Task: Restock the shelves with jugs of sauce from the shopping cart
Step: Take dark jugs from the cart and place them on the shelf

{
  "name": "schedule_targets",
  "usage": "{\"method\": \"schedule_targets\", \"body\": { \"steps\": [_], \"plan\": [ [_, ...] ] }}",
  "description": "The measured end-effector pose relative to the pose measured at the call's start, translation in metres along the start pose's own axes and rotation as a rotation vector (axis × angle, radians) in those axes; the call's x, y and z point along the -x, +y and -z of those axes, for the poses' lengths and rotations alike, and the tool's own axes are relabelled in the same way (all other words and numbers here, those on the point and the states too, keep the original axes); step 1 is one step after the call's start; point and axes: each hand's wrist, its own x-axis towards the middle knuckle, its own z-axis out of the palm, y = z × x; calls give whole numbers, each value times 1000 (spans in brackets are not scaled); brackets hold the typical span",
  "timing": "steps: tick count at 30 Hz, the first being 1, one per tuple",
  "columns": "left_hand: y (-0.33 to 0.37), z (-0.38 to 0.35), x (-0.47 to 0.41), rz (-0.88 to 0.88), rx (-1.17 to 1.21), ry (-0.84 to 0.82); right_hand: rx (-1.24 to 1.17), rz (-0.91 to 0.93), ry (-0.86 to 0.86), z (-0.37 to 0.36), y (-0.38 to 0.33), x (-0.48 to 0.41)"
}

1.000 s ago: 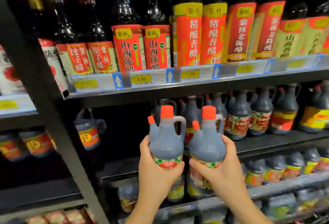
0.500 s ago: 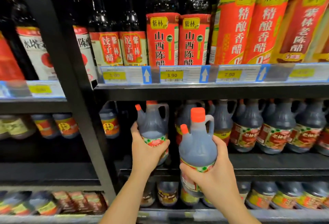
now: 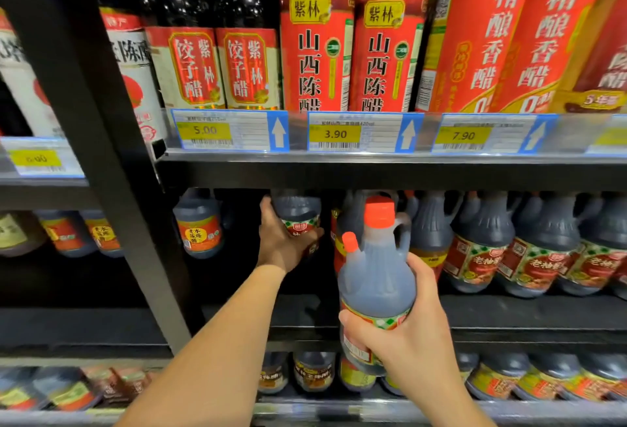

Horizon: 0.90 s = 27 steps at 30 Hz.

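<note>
While the left hand (image 3: 281, 240) reaches in under the upper shelf (image 3: 373, 172), its fingers and thumb are curled round the belly of a dark sauce jug (image 3: 298, 209). The jug's neck and cap are hidden behind that shelf's front edge. This first jug stands upright in the gap over the middle shelf (image 3: 509, 311), between a lone orange-labelled jug (image 3: 200, 226) to its left and the packed row of jugs (image 3: 481, 243) to its right. Whether its base touches the board I cannot tell (hand and wrist cover it).

Nearer the camera, the right hand (image 3: 407, 335) grasps a second jug (image 3: 376, 277) round its lower half, digits wrapped over the chequered band of the label. It is held upright in the air — in front of the middle shelf, not on it. Its big orange cap (image 3: 379, 211) comes up to just beneath the upper shelf's edge, a smaller spout cap (image 3: 350, 241) sits lower on its left, and the loop handle is on its right.

Along the upper shelf's lip run yellow price tags (image 3: 336, 133) reading 5.00, 3.90 and 7.90, each with a white arrow pointing up at the tall red-labelled bottles (image 3: 315, 50) above. A dark upright post (image 3: 101, 155) separates this bay from the one to the left — more labelled bottles show there and on the lowest shelf, too blurred to read.
</note>
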Motion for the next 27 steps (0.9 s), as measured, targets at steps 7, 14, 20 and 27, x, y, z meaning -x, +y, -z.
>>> {"method": "schedule_targets", "body": {
  "steps": [7, 14, 20, 27],
  "plan": [
    [15, -7, -19, 114, 234, -122, -11, -17, -13, -8, -4, -1],
    [-43, -20, -57, 228, 253, -113, 49, -22, 0, -16, -4, 3],
    [29, 13, 32, 105, -118, 55, 119, -18, 43, -23, -4, 4],
    [49, 71, 134, -90, -127, -2, 125, -8, 140, -44, -5, -2]
  ]
}}
